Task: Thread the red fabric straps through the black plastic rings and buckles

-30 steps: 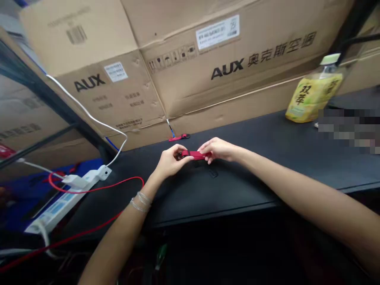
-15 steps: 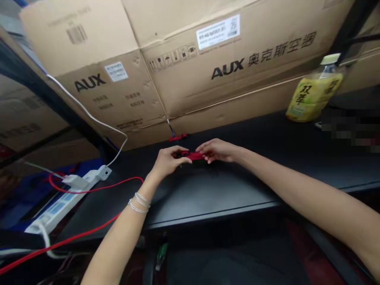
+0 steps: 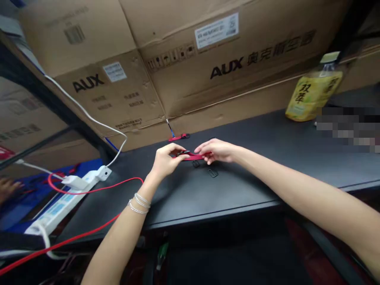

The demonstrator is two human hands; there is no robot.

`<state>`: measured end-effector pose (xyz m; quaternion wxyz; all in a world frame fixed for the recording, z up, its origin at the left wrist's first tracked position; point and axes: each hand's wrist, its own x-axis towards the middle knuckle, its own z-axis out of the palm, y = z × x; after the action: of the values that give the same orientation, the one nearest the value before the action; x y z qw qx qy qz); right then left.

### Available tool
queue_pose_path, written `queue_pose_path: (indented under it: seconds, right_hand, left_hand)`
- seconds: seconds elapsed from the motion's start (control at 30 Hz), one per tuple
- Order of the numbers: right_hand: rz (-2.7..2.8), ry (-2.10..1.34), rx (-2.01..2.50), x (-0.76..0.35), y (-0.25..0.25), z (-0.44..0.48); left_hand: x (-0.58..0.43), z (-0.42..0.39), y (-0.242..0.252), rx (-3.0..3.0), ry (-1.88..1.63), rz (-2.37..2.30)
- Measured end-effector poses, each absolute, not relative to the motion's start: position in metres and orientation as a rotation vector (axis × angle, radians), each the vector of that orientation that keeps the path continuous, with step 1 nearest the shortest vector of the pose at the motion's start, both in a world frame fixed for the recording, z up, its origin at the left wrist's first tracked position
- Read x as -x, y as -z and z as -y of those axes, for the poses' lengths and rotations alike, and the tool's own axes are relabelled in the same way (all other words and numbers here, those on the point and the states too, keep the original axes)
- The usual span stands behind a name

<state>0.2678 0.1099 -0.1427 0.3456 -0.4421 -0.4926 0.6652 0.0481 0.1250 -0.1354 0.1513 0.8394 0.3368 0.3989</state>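
Note:
Between my hands, just over the black table (image 3: 178, 190), is a red strap (image 3: 194, 157) with a dark buckle (image 3: 184, 152) at its left end. My left hand (image 3: 168, 159) pinches the buckle end between thumb and fingers. The strap's other end is in the closed fingers of my right hand (image 3: 216, 151). Two small black wire-like buckle pieces lie on the table: one piece (image 3: 196, 163) under the strap, another flat rectangular piece (image 3: 213, 173) nearer the front edge. A second red strap (image 3: 178, 137) with a black buckle rests behind, against the cardboard box.
Large AUX cardboard boxes (image 3: 190, 91) stand along the back. A yellow drink bottle (image 3: 313, 93) is at the back right. To the left lie a white power strip (image 3: 67, 200) and a red cable (image 3: 97, 189). Another person's hand (image 3: 8, 188) shows at the far left.
The strap is pulled out a little between my hands, which have barely moved. The two black pieces on the table show more clearly, and another person's hand now shows more clearly at the far left.

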Motion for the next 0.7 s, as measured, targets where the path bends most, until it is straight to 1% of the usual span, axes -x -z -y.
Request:
queue_pose_path:
  seconds: [0.2,0.3,0.4,0.47,0.57,0.7]
  right_hand:
    - [1.290,-1.684,1.178,-0.2678,0.1432,-0.1111]
    - [1.289,-1.692,1.167,-0.2684,0.1431,-0.1113]
    - [1.296,-1.711,1.147,-0.2687,0.1430,-0.1111]
    - [1.288,-1.703,1.147,-0.2686,0.1432,-0.1114]
    - [1.273,-1.657,1.164,-0.2680,0.1441,-0.1127]
    - [1.269,-1.585,1.197,-0.2661,0.1466,-0.1142]
  left_hand:
    - [-0.0483,-0.1246,0.1364,-2.421,-1.125,-0.986]
    - [-0.0488,-0.1234,0.1354,-2.435,-1.045,-0.952]
    - [-0.0492,-0.1225,0.1343,-2.515,-0.978,-0.888]
    - [-0.0495,-0.1224,0.1340,-2.574,-0.997,-0.874]
    - [-0.0505,-0.1222,0.1342,-2.568,-1.024,-0.903]
    - [-0.0525,-0.1193,0.1334,-2.520,-0.930,-0.899]
